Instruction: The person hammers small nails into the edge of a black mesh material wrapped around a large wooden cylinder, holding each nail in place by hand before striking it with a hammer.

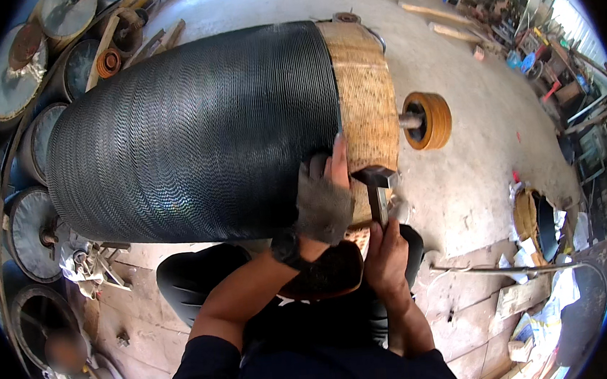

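A large drum lies across in front of me, most of it covered by a tightly ridged black layer (206, 133). Its right end is a bare tan band with fine grooves (362, 78). My left hand (324, 201), in a grey glove with bare fingertips, rests where the black layer meets the tan band. Its index finger is stretched out and the others are slightly bent; anything beneath them is hidden. My right hand (387, 258) is closed around the handle of a hammer (375, 178). The dark hammer head is close to the tan band's lower part, just right of my left hand.
A shaft with a tan wheel (438, 120) juts from the drum's right end. A brown container (328, 273) sits between my knees. Several metal-ended drums (34, 235) line the left side. At right lie a thin rod (502, 270), papers and an open-ended roll (527, 218).
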{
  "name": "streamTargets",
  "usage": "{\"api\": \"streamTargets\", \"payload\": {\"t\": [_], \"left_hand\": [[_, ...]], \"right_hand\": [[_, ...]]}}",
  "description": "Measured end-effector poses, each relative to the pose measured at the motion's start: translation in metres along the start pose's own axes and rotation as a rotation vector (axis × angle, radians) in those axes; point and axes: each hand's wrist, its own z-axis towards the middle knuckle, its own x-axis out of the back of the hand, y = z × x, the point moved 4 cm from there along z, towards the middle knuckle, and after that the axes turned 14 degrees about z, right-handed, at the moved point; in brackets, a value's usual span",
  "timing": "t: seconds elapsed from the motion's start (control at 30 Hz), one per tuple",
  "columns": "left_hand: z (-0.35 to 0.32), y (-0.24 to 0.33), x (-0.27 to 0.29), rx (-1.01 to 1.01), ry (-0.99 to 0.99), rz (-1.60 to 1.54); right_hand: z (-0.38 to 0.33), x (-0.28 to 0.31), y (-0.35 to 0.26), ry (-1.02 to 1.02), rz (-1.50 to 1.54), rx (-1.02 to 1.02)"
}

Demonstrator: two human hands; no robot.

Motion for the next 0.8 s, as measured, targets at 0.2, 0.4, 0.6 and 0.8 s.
{"api": "streamTargets", "payload": {"t": [0.2,0.4,0.6,0.8], "left_hand": [[-0.061,0.001,0.023,-0.131,-0.017,-0.065],[-0.159,-0.007,-0.028,-0.194,-0.479,-0.049],[-0.162,-0.002,-0.028,-0.324,-0.765,0.012],[-0.167,0.001,-0.036,-0.375,-0.646,0.003]], "right_hand": [[-0.017,0.008,0.009,0.192,0.143,0.147],[-0.012,-0.006,0.008,0.051,0.220,-0.026],[-0.008,-0.013,0.029,0.107,0.153,0.055],[-0.018,0.011,-0.011,0.140,0.530,-0.042]]}}
